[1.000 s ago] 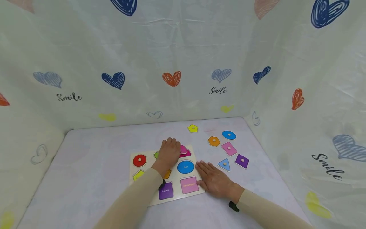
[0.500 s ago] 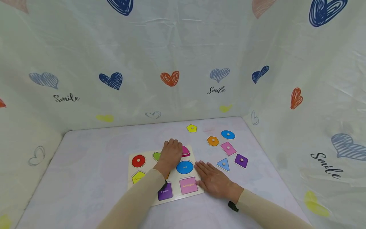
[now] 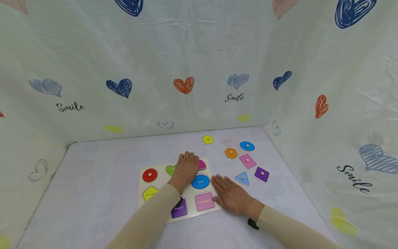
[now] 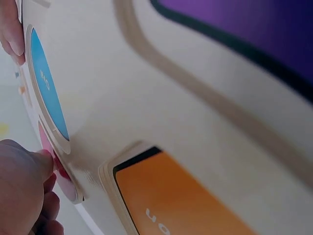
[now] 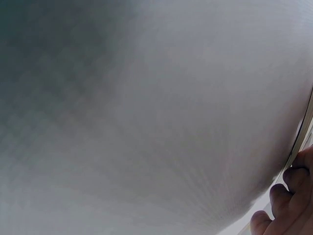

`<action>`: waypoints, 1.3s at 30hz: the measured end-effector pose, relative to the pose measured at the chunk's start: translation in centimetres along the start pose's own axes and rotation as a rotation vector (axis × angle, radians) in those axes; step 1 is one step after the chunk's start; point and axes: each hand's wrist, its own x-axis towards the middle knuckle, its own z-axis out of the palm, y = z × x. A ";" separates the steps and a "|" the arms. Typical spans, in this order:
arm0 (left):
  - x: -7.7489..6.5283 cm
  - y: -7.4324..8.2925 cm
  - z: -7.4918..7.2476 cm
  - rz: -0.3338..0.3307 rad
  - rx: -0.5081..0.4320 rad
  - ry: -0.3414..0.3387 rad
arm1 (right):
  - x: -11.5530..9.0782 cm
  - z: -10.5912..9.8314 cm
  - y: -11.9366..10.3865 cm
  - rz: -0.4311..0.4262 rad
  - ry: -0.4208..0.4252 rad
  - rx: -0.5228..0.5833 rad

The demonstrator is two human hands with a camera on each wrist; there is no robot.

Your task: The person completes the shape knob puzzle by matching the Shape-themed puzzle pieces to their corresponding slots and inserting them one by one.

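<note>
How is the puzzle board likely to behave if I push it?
The puzzle board looks thin and lies flat, so it would probably slide rather than tip. The right hand at its edge would likely resist a push that way. The red circle piece might drop out if the board were tilted steeply, since it appears merely set in.

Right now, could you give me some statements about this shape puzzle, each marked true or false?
1. The left hand holds a pink piece. True.
2. The red circle lies off the board. False: it sits in the board.
3. The knobbed yellow pentagon lies off the board. True.
4. The right hand grips a purple square. False: it lies at the board's edge.
5. The light blue triangle is off the board. True.
</note>
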 end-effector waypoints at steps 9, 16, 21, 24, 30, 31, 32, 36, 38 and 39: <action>0.0 0.1 0.0 -0.002 0.009 -0.016 | 0.1 -0.1 0.0 -0.002 -0.003 0.007; 0.0 0.2 0.1 -0.001 0.005 -0.017 | 0.0 -0.2 0.0 -0.003 0.001 0.008; -0.1 0.2 0.1 -0.002 0.005 -0.016 | 0.0 -0.2 0.0 -0.003 0.001 0.010; -0.1 0.3 0.2 -0.005 0.002 -0.018 | -0.1 -0.1 0.0 -0.004 0.000 0.007; -0.4 0.2 0.0 -0.015 -0.019 -0.036 | 0.0 -0.2 0.0 -0.006 -0.006 0.009; -0.5 0.1 0.0 -0.016 -0.027 -0.040 | -0.1 -0.2 0.0 -0.005 -0.007 0.009; -0.5 0.0 0.0 -0.019 -0.034 -0.038 | -0.1 -0.2 0.0 -0.005 -0.008 0.010; -1.0 -0.5 0.0 -0.028 -0.065 -0.016 | -0.1 -0.2 0.0 -0.007 -0.005 0.007; -1.4 -0.8 0.1 -0.028 -0.073 -0.003 | -0.1 -0.2 0.0 -0.010 -0.001 0.009; -1.6 -1.0 0.1 -0.028 -0.076 0.002 | 0.0 -0.2 0.0 -0.011 0.001 0.012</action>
